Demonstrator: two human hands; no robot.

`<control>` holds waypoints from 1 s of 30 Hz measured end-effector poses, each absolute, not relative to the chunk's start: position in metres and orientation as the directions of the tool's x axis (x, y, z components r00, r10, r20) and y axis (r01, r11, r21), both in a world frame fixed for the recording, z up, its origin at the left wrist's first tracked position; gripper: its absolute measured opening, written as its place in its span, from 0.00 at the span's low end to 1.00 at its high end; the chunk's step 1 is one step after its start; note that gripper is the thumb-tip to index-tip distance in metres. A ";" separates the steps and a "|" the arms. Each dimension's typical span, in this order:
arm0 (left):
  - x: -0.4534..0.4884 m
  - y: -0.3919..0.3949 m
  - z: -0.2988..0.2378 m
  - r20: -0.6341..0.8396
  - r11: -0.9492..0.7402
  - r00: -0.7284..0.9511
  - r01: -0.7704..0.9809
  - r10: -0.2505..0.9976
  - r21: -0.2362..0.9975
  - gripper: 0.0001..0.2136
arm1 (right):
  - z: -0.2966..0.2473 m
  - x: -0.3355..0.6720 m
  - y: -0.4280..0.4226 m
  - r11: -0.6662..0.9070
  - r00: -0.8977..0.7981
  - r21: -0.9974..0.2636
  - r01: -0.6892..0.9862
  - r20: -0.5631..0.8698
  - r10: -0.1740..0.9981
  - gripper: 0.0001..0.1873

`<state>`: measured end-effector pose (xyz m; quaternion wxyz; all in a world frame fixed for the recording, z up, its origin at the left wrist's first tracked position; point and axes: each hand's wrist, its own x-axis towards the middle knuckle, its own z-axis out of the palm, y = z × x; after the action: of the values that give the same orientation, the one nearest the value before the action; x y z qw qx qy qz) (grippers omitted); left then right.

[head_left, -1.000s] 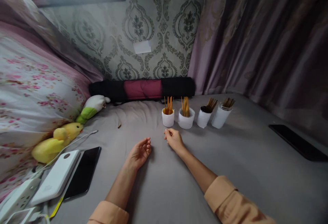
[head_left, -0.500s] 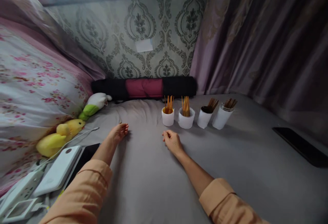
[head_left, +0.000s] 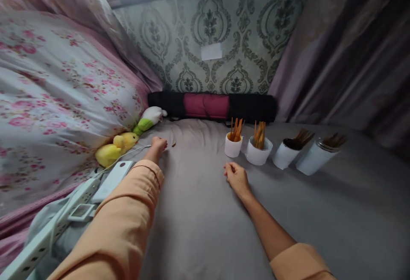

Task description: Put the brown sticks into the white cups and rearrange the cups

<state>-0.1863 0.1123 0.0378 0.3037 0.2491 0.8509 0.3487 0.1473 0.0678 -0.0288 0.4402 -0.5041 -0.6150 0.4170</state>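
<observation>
My left hand (head_left: 159,144) is closed at the left, next to the end of a thin white cable (head_left: 144,147). Whether it grips anything is hidden. Just right of it, a small brownish thing (head_left: 174,144) lies on the grey sheet. My right hand (head_left: 237,177) rests on the sheet with fingers curled and pinched together; I cannot make out anything in them. Beyond it stand a small white cup (head_left: 233,147) and a wider white cup (head_left: 258,156), both with thin orange-brown sticks. Farther right, a tilted white cup (head_left: 283,157) and a tilted white jar (head_left: 315,160) hold darker sticks.
Yellow plush ducks (head_left: 112,152) and a white-green plush toy (head_left: 149,119) lie at the left. Nearer are a white power bank (head_left: 112,179) and a power strip (head_left: 41,246). A black and maroon roll (head_left: 208,106) lies along the wall.
The view has turned left, so the scene shifts right. My left hand has moved left toward the cable end and its fingers have curled in, uncovering the small brownish thing. My right hand stays near the cups.
</observation>
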 end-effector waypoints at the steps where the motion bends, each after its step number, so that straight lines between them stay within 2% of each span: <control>1: -0.188 0.114 0.038 -0.339 0.641 -0.688 0.240 0.642 0.729 0.17 | -0.028 0.147 0.068 0.144 -0.107 -0.957 0.251 0.120 0.987 0.21; 13: -0.182 0.134 0.032 -0.282 0.643 -0.608 0.528 0.742 0.555 0.17 | -0.029 0.146 0.069 0.137 -0.097 -0.961 0.239 0.116 0.988 0.21; 25: -0.183 0.146 0.015 -0.249 0.624 -0.582 0.634 0.774 0.457 0.16 | -0.027 0.145 0.068 0.137 -0.091 -0.956 0.258 0.117 0.989 0.20; 30: -0.184 0.148 0.012 -0.231 0.617 -0.580 0.664 0.781 0.421 0.07 | -0.028 0.145 0.068 0.139 -0.091 -0.953 0.269 0.118 0.989 0.20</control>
<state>-0.1844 0.1485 0.0116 0.2004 0.4123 0.8767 0.1459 0.1451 0.0679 -0.0276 0.4386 -0.5122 -0.6140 0.4102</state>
